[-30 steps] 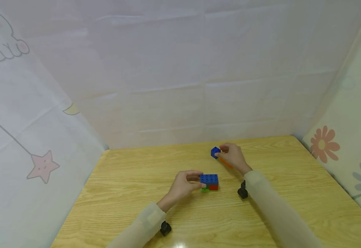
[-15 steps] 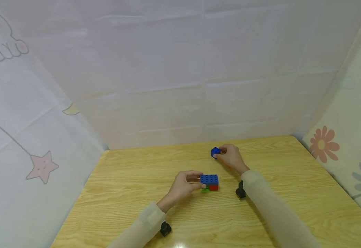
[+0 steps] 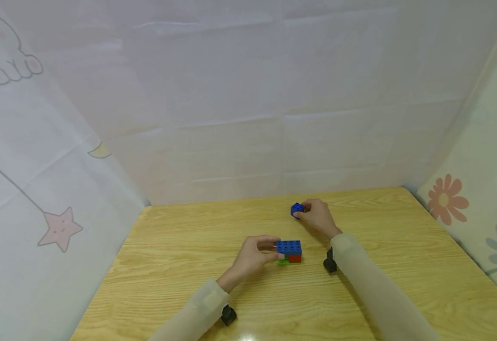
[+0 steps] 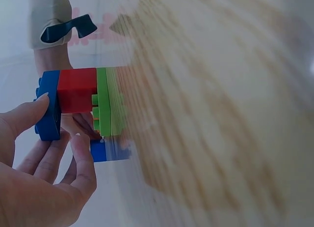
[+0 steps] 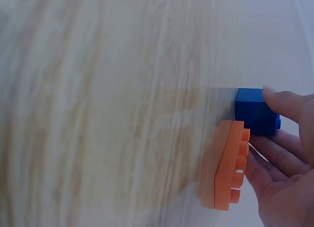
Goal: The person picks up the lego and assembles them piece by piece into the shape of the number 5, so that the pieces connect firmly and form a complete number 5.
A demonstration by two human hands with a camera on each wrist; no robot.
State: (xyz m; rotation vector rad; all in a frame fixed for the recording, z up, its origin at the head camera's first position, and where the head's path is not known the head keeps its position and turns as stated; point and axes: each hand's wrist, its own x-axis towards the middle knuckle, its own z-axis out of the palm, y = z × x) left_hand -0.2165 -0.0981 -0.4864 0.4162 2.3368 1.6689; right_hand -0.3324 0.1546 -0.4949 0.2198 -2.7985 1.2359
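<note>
My left hand [image 3: 251, 255] pinches the blue top brick [image 3: 288, 246] of a small stack between thumb and fingers. Under that top piece sits a red brick [image 4: 77, 89], and a thin green plate [image 4: 103, 101] forms the base on the table. Farther back, my right hand [image 3: 318, 217] holds a small blue brick [image 5: 254, 111] between thumb and fingers; it sits at the table surface. Beside it lies a thin orange plate [image 5: 228, 168] with studs, mostly hidden under the right hand in the head view.
The wood-grain table [image 3: 180, 284] ends at a pale cloth wall [image 3: 231, 142] just behind the right hand. Printed cloth also stands at both sides. A dark wrist camera [image 3: 330, 262] hangs below the right sleeve, another wrist camera [image 3: 228, 315] below the left.
The right hand and forearm have shifted slightly left over the orange plate, which is now more covered. The left hand and the stack have kept their place.
</note>
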